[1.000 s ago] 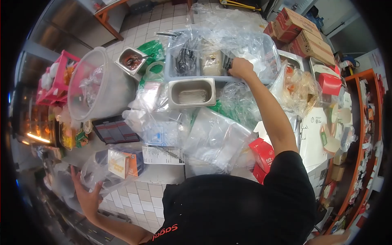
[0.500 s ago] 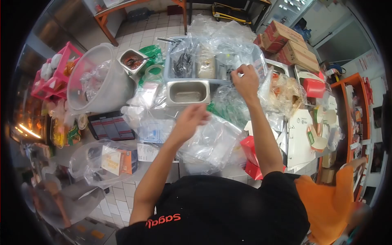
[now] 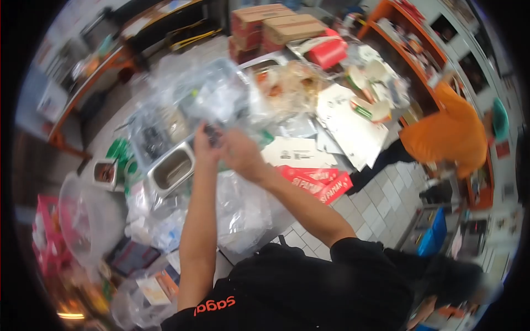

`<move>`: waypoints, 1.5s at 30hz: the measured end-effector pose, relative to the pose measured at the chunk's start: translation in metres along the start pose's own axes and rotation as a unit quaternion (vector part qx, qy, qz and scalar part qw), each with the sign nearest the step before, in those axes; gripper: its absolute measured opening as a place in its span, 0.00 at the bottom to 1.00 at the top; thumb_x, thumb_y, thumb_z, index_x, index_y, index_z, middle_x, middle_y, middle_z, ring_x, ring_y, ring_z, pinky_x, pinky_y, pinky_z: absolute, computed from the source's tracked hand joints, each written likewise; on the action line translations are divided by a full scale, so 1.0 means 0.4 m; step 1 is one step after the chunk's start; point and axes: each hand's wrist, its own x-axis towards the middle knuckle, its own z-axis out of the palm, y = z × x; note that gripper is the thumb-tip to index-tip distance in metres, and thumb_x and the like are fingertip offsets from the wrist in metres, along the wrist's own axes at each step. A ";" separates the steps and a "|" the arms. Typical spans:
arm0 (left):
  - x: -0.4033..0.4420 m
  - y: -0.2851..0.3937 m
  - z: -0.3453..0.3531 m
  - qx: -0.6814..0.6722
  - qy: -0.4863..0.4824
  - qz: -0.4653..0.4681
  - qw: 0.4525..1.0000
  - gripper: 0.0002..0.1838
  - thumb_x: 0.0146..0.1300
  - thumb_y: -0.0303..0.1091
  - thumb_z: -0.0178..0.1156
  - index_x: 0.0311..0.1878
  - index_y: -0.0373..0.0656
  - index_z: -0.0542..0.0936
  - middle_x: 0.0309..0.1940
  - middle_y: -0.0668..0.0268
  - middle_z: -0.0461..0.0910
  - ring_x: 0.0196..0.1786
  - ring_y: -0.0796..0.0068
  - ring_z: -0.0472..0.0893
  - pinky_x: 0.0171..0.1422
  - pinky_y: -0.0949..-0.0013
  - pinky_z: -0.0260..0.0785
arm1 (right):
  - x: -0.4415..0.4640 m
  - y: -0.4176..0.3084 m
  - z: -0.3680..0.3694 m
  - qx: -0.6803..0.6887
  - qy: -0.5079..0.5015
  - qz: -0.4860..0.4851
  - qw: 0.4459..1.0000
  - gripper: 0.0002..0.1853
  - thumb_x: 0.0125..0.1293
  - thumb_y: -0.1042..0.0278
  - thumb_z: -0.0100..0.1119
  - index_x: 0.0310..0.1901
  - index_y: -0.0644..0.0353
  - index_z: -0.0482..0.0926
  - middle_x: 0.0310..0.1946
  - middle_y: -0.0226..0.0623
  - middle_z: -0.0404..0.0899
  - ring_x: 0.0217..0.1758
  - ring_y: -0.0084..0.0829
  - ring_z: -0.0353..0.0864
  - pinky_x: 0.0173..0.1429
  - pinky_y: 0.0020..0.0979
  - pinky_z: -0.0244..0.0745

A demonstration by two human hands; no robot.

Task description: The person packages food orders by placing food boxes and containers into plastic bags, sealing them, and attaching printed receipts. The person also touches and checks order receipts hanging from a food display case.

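Observation:
Both hands meet near the front edge of a blue-grey tub [image 3: 144, 161] full of clear plastic bags and packets. My left hand [image 3: 206, 146] is closed around a small dark item [image 3: 212, 132], too blurred to name. Touching it from the right, my right hand [image 3: 243, 154] has its fingers curled in; whatever they pinch is hidden. Just left of my left hand stands an empty-looking steel pan [image 3: 172, 168]. Clear plastic bags [image 3: 240, 207] lie below the hands.
Red printed cartons [image 3: 317, 182] and white card sheets [image 3: 353, 124] lie at the right. A large clear bucket [image 3: 88, 215] and a pink basket [image 3: 48, 234] stand at the left. Cardboard boxes [image 3: 290, 28] are stacked behind. A person in orange [image 3: 447, 132] is at the far right.
The view has swung to the right. My left hand has come from the lower left to join my right hand, and both are now together at the tub's edge with a small dark item.

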 end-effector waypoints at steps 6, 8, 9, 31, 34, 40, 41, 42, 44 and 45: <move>0.054 0.108 0.055 0.123 -0.018 0.087 0.988 0.14 0.72 0.46 0.52 0.45 0.45 0.75 0.37 0.61 0.78 0.38 0.65 0.80 0.42 0.61 0.77 | -0.019 -0.174 -0.208 0.012 0.088 0.076 0.993 0.05 0.58 0.81 0.60 0.34 0.63 0.74 0.33 0.41 0.77 0.34 0.38 0.81 0.40 0.34 0.77; 0.045 0.154 0.017 0.351 -0.080 0.126 0.924 0.24 0.72 0.48 0.53 0.61 0.40 0.72 0.44 0.60 0.79 0.45 0.63 0.80 0.51 0.61 0.75 | -0.044 -0.191 -0.288 0.020 0.139 0.098 0.985 0.05 0.58 0.82 0.59 0.34 0.64 0.74 0.35 0.40 0.78 0.35 0.32 0.82 0.42 0.30 0.78; 0.024 0.182 -0.026 0.525 -0.096 0.211 0.819 0.27 0.72 0.49 0.53 0.64 0.39 0.70 0.45 0.60 0.79 0.46 0.63 0.80 0.53 0.61 0.74 | -0.057 -0.188 -0.322 0.018 0.170 0.108 0.979 0.05 0.59 0.82 0.59 0.34 0.64 0.73 0.36 0.39 0.78 0.36 0.29 0.82 0.42 0.28 0.78; -0.778 -0.149 0.100 0.416 -0.202 0.345 0.816 0.35 0.57 0.18 0.63 0.67 0.39 0.60 0.24 0.66 0.75 0.20 0.79 0.75 0.26 0.80 0.69 | -0.335 -0.414 -0.383 0.143 -0.199 0.236 0.940 0.15 0.71 0.65 0.54 0.54 0.63 0.76 0.40 0.46 0.80 0.43 0.45 0.80 0.47 0.39 0.74; -0.733 -0.246 0.070 0.378 -0.235 0.385 0.809 0.20 0.59 0.28 0.68 0.52 0.36 0.73 0.26 0.63 0.75 0.22 0.76 0.75 0.25 0.78 0.68 | -0.343 -0.323 -0.500 0.201 -0.206 0.193 0.938 0.14 0.72 0.64 0.54 0.53 0.62 0.78 0.40 0.45 0.80 0.43 0.42 0.80 0.47 0.38 0.74; -0.674 -0.608 0.330 0.428 -0.276 0.423 0.750 0.19 0.63 0.42 0.67 0.42 0.33 0.78 0.27 0.60 0.76 0.20 0.76 0.74 0.23 0.78 0.66 | -0.392 -0.053 -0.843 0.340 -0.245 0.166 0.893 0.14 0.74 0.64 0.52 0.53 0.64 0.78 0.39 0.43 0.80 0.40 0.39 0.80 0.45 0.35 0.74; -0.653 -0.684 0.387 0.442 -0.277 0.430 0.737 0.20 0.65 0.45 0.65 0.43 0.33 0.79 0.27 0.60 0.77 0.19 0.76 0.74 0.22 0.78 0.65 | -0.398 -0.017 -0.933 0.350 -0.226 0.161 0.894 0.14 0.74 0.64 0.52 0.53 0.65 0.77 0.38 0.43 0.80 0.40 0.39 0.81 0.44 0.34 0.74; -0.625 -0.752 0.439 0.453 -0.287 0.430 0.726 0.21 0.66 0.45 0.64 0.43 0.33 0.79 0.28 0.59 0.78 0.21 0.76 0.75 0.23 0.78 0.66 | -0.403 0.032 -1.013 0.350 -0.219 0.170 0.895 0.14 0.74 0.64 0.52 0.53 0.65 0.77 0.38 0.43 0.81 0.40 0.38 0.81 0.44 0.34 0.74; -0.579 -0.884 0.544 0.455 -0.285 0.383 0.751 0.21 0.67 0.45 0.63 0.43 0.32 0.79 0.28 0.57 0.79 0.22 0.76 0.76 0.25 0.78 0.68 | -0.425 0.104 -1.145 0.355 -0.206 0.193 0.891 0.15 0.74 0.64 0.51 0.54 0.65 0.77 0.37 0.43 0.81 0.41 0.38 0.81 0.44 0.33 0.74; -0.564 -0.941 0.607 0.459 -0.315 0.347 0.754 0.20 0.68 0.45 0.62 0.43 0.32 0.79 0.27 0.57 0.80 0.24 0.75 0.77 0.27 0.78 0.69 | -0.430 0.134 -1.215 0.308 -0.209 0.203 0.906 0.15 0.74 0.64 0.51 0.55 0.64 0.77 0.37 0.43 0.81 0.42 0.37 0.81 0.45 0.33 0.75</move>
